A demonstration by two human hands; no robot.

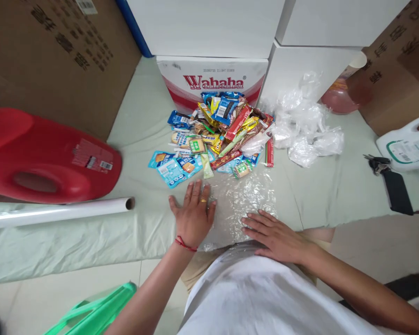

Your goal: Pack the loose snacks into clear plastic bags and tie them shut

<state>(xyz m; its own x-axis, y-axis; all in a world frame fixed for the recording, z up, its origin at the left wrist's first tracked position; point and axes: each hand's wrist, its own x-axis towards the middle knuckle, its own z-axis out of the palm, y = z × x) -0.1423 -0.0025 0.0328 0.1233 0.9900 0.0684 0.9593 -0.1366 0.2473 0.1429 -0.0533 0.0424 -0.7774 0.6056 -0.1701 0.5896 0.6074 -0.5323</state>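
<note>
A clear plastic bag (239, 200) lies flat on the table edge in front of me. My left hand (195, 214) rests on its left side, palm down and fingers spread. Over its right part lies my right hand (275, 235), fingers stretched out and holding nothing. Just beyond the bag is a heap of wrapped snacks (226, 125) in blue, red, yellow and green packets. Light blue biscuit packets (174, 173) lie at its near left, close to my left fingertips. To the right of the heap sits a pile of crumpled clear plastic bags (302, 125).
A white Wahaha box (214, 70) stands behind the snacks. On the left are a red jug (56, 158), a white roll (59, 211) and a cardboard box (56, 60). Keys with a black case (398, 190) and a white bottle (410, 142) lie right. A green bag (101, 307) is below the table.
</note>
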